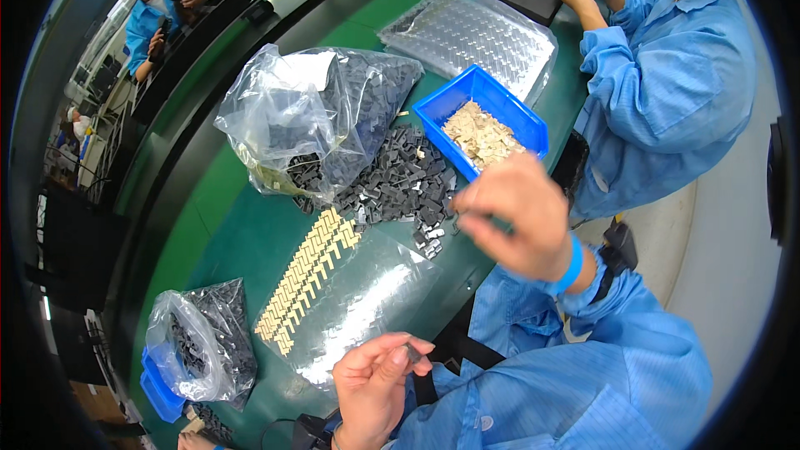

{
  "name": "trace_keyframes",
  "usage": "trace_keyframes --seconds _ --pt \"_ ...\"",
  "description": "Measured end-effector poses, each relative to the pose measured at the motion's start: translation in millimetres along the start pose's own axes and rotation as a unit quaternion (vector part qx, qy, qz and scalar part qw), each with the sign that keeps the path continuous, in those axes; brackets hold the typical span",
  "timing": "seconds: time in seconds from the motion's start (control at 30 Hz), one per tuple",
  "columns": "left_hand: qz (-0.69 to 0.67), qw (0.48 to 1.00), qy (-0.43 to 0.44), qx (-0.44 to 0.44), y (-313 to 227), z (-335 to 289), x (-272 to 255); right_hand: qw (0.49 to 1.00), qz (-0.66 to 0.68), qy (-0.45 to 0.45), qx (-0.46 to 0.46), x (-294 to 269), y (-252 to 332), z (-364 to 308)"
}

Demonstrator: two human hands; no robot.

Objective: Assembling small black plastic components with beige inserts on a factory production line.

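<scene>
My left hand (pixel 371 387), low in the middle, pinches a small dark grey plastic piece (pixel 413 355) between thumb and fingertips. My right hand (pixel 521 212) hovers just in front of the blue bin (pixel 533 127), its thumb and forefinger drawn together; blur hides whether anything is between them. Tan flat pieces (pixel 482 135) lie in that bin. Left of my right hand spreads a pile of small black plastic pieces (pixel 408 175). Between my hands and the pile is a clear plastic sheet (pixel 375 300), with cream-coloured pieces (pixel 304 279) in slanting rows along its left side.
A large clear bag of black pieces (pixel 333 108) stands behind the pile. Stacked clear trays (pixel 475 37) lie farther back. At left, a smaller open bag (pixel 208 342) rests by another blue bin (pixel 158 387). A co-worker (pixel 667 92) sits at right; another person's hand (pixel 194 442) shows bottom left.
</scene>
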State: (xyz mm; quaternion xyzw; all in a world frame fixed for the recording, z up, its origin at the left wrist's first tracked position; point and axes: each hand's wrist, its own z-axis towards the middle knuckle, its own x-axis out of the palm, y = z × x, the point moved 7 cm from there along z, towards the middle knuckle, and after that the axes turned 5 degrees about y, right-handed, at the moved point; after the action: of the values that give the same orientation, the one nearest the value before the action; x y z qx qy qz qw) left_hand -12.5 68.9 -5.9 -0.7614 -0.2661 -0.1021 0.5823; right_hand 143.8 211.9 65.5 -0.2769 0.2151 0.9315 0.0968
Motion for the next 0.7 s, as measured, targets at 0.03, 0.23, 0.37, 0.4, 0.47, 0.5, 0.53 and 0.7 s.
trace_keyframes --seconds 0.03,0.23,0.37,0.4,0.47,0.5,0.53,0.7 --pt "-0.039 0.999 0.015 -0.01 -2 -5 -2 1.0 -0.025 -0.014 -0.001 -10 -5 13" --pt "-0.098 0.994 0.041 0.017 12 -21 -25 0.995 -0.056 0.083 -0.004 -8 -41 58" --pt "-0.102 0.994 0.038 0.014 16 -39 -32 0.99 -0.091 0.111 -0.019 16 -66 56" --pt "-0.101 0.994 0.04 0.018 14 -44 -31 0.991 -0.092 0.1 -0.021 15 -72 58" --pt "-0.1 0.994 0.026 0.023 12 -52 -33 0.991 -0.097 0.088 -0.025 3 -75 68" --pt "-0.11 0.993 0.032 0.03 11 -55 -34 0.992 -0.092 0.081 -0.01 -7 -77 74" --pt "-0.12 0.991 0.038 0.037 10 -58 -34 0.993 -0.087 0.073 0.004 -18 -79 80" --pt "-0.136 0.99 -0.001 0.028 6 -67 -38 0.987 -0.037 0.144 0.055 -32 -83 92"
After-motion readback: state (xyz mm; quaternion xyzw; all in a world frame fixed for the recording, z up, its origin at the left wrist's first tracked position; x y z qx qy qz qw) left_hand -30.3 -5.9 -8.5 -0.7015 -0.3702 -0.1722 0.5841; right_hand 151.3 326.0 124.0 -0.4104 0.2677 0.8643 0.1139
